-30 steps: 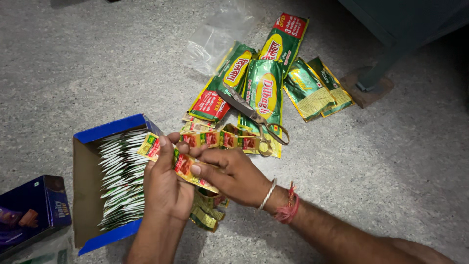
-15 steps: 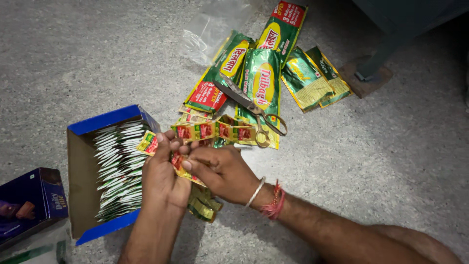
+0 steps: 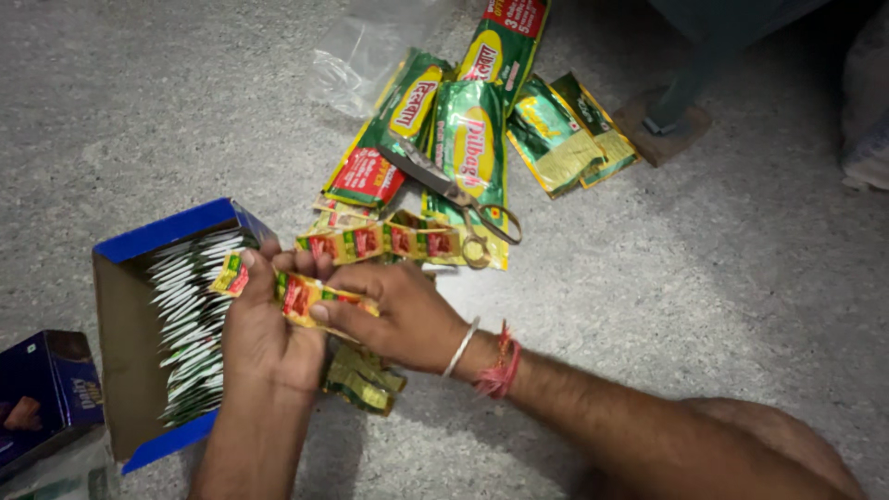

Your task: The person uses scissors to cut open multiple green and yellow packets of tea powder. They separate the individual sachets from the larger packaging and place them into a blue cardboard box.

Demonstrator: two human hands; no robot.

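Both my hands grip one strip of small yellow-and-red sachets [image 3: 306, 294]. My left hand [image 3: 264, 329] pinches its left end just beside the blue box. My right hand [image 3: 398, 310], with a metal bangle and red thread at the wrist, presses a thumb on the strip's right part. The open blue cardboard box [image 3: 125, 319] holds several silver sachets standing in a row [image 3: 190, 324]. Another sachet strip [image 3: 384, 241] lies on the floor just beyond my fingers. More folded sachets [image 3: 363, 380] lie under my right hand.
Scissors [image 3: 454, 190] rest on a pile of green-and-yellow pouches [image 3: 468, 139]. A clear plastic bag [image 3: 356, 60] lies behind them. A dark blue carton [image 3: 42, 393] is at the lower left. A furniture leg on a wooden block [image 3: 662, 120] stands at the upper right, on grey floor.
My hands have stayed together on the sachet strip, with small finger shifts. The view has drifted slightly, so the box and pouches sit a little differently in frame.
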